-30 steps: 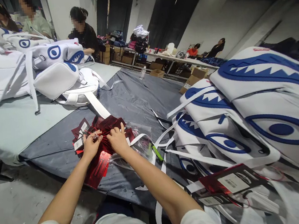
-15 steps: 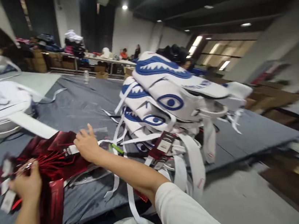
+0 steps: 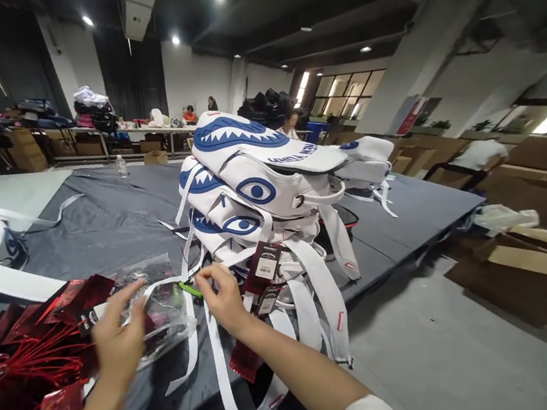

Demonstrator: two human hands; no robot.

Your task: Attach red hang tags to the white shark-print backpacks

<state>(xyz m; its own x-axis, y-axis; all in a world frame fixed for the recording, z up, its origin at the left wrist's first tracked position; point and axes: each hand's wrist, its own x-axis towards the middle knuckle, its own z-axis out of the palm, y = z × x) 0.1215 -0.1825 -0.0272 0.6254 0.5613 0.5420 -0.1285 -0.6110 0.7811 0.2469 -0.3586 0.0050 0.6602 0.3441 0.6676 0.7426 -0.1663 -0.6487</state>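
Green pen [image 3: 190, 290] pinched by right hand [image 3: 223, 300], left hand [image 3: 117, 340] spread open over clear plastic bag [image 3: 159, 307], shark-face backpacks [image 3: 252, 194] stacked at 1 o'clock on bench [image 3: 104, 220]

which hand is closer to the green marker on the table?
Right. The right hand has its fingertips right beside the green marker, possibly touching it. The left hand is further left, over the clear plastic bag.
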